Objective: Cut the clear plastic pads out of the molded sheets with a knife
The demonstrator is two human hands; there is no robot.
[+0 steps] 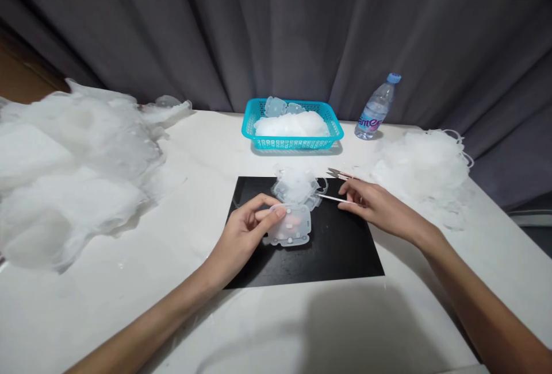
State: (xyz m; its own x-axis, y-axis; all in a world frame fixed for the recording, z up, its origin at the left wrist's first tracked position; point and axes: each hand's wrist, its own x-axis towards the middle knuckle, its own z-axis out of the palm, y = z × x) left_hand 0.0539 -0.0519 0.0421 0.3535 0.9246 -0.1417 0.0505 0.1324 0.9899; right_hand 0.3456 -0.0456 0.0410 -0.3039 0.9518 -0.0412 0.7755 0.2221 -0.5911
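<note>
My left hand (248, 230) pinches a translucent, soft-looking square piece (295, 233) by its upper left corner. Small round knobs and slots show on the piece, which is held over a black mat (345, 253). My right hand (371, 204) is closed around a thin, pale, pointed tool (333, 198), its tip directed left; its exact kind is unclear. Just beyond the right fingers are small thread snips (338, 174) with the blades apart, their handle partly hidden by the hand. A pile of similar translucent pieces (296, 185) lies at the mat's far edge.
A turquoise basket (293, 144) holding translucent pieces stands at the back. Right of it is a water bottle (377, 110). A large heap of translucent sheets (73, 173) covers the table's left; a smaller heap of scraps (422, 161) lies right. A grey curtain (284, 29) hangs behind.
</note>
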